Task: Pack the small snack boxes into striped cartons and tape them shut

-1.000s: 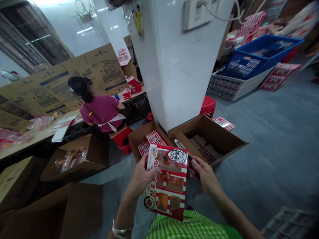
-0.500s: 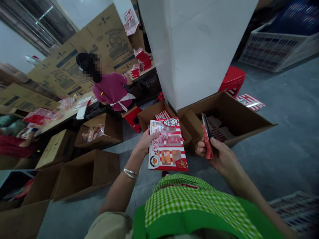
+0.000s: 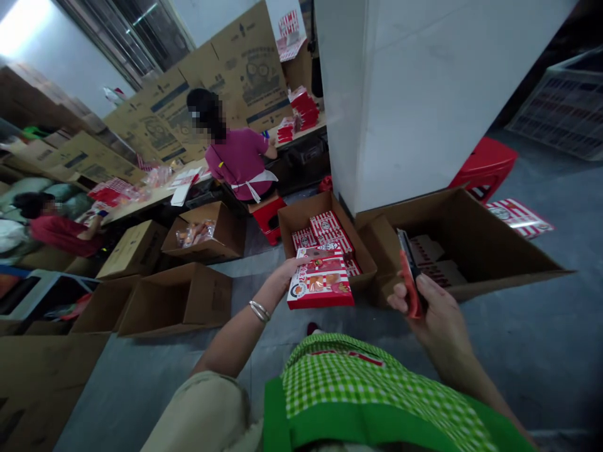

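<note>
My left hand (image 3: 286, 271) grips the left edge of a red and white striped snack box (image 3: 320, 282), held almost flat just in front of an open cardboard carton (image 3: 301, 216) that has several of the same boxes inside. My right hand (image 3: 431, 307) is closed on a thin red and black tool (image 3: 409, 271) that stands upright, close to the near flap of a second, larger carton (image 3: 475, 232). A green checked apron (image 3: 358, 383) covers my lap below both hands.
A white pillar (image 3: 414, 94) rises behind the two cartons, with a red stool (image 3: 485, 164) beside it. More open cartons (image 3: 179, 301) lie on the floor at left. A person in a magenta top (image 3: 240, 160) sits at a long table (image 3: 141, 198); another person (image 3: 56, 229) is at far left.
My left hand has lowered the striped box from upright in front of me to nearly flat near the carton. My right hand let go of the box and holds the red tool apart.
</note>
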{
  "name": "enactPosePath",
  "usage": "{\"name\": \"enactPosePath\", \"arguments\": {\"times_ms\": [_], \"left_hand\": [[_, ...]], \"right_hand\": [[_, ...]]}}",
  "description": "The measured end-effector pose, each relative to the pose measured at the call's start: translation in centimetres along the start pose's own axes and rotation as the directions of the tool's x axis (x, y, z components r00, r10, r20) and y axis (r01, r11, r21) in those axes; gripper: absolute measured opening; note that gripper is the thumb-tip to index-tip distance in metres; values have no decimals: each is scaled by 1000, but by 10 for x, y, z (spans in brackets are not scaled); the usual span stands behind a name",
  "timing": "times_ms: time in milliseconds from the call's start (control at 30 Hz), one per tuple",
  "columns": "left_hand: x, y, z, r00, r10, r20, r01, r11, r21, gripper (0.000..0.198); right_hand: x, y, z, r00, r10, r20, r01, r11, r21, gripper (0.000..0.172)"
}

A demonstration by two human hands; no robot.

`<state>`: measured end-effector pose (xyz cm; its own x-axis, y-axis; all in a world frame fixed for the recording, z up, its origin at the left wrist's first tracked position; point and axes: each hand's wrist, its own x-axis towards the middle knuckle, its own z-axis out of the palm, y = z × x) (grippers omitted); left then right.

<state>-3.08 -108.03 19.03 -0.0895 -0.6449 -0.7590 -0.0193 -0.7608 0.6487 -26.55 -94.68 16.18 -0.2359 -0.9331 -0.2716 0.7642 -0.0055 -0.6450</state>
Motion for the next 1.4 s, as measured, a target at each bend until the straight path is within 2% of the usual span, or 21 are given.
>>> {"name": "enactPosePath", "arguments": {"times_ms": [67, 167, 233, 300, 367, 467, 600, 700, 767, 867, 933, 1033, 1133, 1233, 1300, 1400], "left_hand": [[-4, -4, 0, 999, 52, -14, -52, 998, 17, 35], [-17, -10, 2, 971, 237, -32, -236, 971, 34, 51], [-27, -14, 4, 897, 441, 5, -441, 895, 73, 64], [-37, -20, 4, 780, 617, 105, -626, 767, 143, 63], [-47, -27, 3, 689, 689, 224, -724, 666, 178, 55], [-62, -36, 1, 649, 677, 348, -753, 638, 161, 52], [-86, -39, -1, 615, 634, 469, -775, 595, 212, 47], [-102, -38, -2, 584, 637, 504, -807, 520, 279, 47], [-108, -40, -2, 572, 644, 508, -819, 484, 309, 47], [-110, -47, -1, 567, 660, 492, -823, 485, 297, 47], [-107, -52, 1, 582, 649, 489, -809, 520, 273, 50], [-105, -54, 4, 603, 611, 512, -785, 568, 246, 55], [-110, -50, 11, 591, 612, 526, -794, 557, 244, 66], [-119, -49, 21, 556, 670, 493, -831, 451, 325, 80], [-123, -51, 27, 501, 735, 458, -853, 327, 408, 82], [-125, -53, 33, 404, 823, 398, -846, 170, 506, 72]], "right_hand": [[0, 5, 3, 1000, -16, 6, 16, 1000, -9, 22], [2, 9, 2, 998, -62, 21, 63, 998, -12, 21], [4, 9, -1, 996, -88, 21, 89, 996, -18, 22], [6, 6, -4, 996, -89, 23, 90, 995, -42, 25], [6, -1, -6, 997, -66, 50, 70, 993, -94, 30], [-1, -21, -7, 981, -64, 184, 107, 967, -233, 33], [-19, -62, -4, 902, -41, 430, 263, 842, -472, 29], [-33, -91, -2, 868, 20, 496, 333, 718, -611, 29], [-42, -100, -2, 853, 45, 520, 368, 656, -659, 29], [-54, -96, -2, 864, -5, 504, 407, 597, -691, 31], [-60, -85, -3, 871, -43, 489, 421, 577, -700, 34], [-69, -68, 0, 867, -43, 497, 424, 589, -688, 36], [-73, -57, 5, 883, -31, 468, 392, 596, -701, 28], [-72, -54, 6, 907, -62, 416, 364, 612, -702, 25], [-71, -53, 5, 919, -97, 383, 355, 631, -690, 26], [-71, -54, 5, 925, -120, 360, 344, 664, -664, 28]]}}
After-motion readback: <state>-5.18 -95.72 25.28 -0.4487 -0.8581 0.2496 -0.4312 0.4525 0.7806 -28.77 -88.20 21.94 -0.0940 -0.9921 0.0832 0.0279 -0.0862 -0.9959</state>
